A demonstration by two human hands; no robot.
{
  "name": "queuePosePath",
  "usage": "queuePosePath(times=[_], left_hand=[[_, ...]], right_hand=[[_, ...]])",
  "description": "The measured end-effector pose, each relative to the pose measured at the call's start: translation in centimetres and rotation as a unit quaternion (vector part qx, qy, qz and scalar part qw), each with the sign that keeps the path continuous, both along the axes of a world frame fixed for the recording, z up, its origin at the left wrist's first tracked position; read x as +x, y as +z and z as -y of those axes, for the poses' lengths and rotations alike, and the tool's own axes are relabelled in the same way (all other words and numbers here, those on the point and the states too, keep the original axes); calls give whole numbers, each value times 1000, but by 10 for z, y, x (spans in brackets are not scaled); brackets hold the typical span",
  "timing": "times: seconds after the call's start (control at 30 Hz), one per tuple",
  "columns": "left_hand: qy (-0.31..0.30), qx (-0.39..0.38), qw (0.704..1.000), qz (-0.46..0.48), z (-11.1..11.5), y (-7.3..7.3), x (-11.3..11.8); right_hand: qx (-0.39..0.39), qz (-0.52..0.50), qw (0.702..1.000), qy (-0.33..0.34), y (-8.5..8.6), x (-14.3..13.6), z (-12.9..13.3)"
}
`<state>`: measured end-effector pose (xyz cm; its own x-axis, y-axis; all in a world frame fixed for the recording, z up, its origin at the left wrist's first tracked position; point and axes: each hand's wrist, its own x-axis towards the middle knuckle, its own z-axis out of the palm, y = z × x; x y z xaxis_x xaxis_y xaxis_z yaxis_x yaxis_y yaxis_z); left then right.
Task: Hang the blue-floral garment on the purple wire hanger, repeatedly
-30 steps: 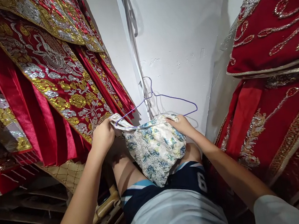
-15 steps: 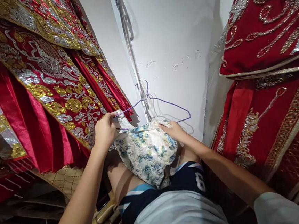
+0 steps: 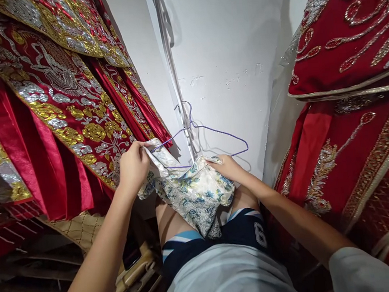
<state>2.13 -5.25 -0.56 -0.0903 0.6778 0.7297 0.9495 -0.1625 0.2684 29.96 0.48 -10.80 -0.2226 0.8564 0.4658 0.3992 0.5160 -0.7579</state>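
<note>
A white garment with a blue and yellow floral print (image 3: 198, 186) hangs between my two hands, over my lap. My left hand (image 3: 134, 167) is closed on its left upper edge, which is pulled over the left arm of a purple wire hanger (image 3: 219, 134). My right hand (image 3: 227, 168) pinches the garment's top edge on the right, below the hanger's right arm. That right arm of the hanger is bare. The hanger's hook points up, by a white strip on the wall. The garment's exact kind I cannot make out.
Red costumes with gold and silver sequins (image 3: 70, 93) hang on the left. More red beaded garments (image 3: 347, 141) hang on the right. A white wall (image 3: 223, 48) stands ahead. At lower left is a bamboo seat (image 3: 133, 269) with a dark object on it.
My left hand has shifted slightly left and up, drawing the garment's left part further over the hanger's arm. The garment's lower part has bunched and risen slightly. My right hand keeps its pinch.
</note>
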Motion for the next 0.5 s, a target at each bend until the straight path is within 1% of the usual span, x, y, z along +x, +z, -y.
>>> queuePosePath(times=[0.07, 0.13, 0.2, 0.23, 0.27, 0.3, 0.37, 0.43, 0.47, 0.5], left_hand=[[-55, -9, 998, 10, -16, -4, 9], [-92, -13, 995, 28, -33, -11, 14], [-106, -7, 993, 52, -47, -19, 14], [-108, -3, 992, 60, -51, -23, 12], [-111, 1, 992, 63, -53, -27, 10], [-115, 5, 992, 61, -54, -30, 9], [-118, 13, 992, 48, -53, -34, 7], [-123, 24, 992, 33, -51, -36, 7], [-126, 29, 991, 28, -50, -36, 8], [-129, 33, 991, 25, -50, -35, 8]], right_hand=[[15, 1, 999, 38, 0, -4, 8], [38, 8, 996, 78, 2, -1, 15], [57, 18, 993, 99, 7, 8, 21], [65, 21, 993, 97, 10, 15, 23], [74, 18, 994, 81, 14, 23, 25], [85, 6, 995, 51, 19, 31, 25], [117, -35, 992, -43, 29, 48, 20], [144, -57, 979, -135, 39, 64, 9], [144, -46, 976, -155, 44, 71, 3], [130, -24, 979, -157, 48, 77, -3]])
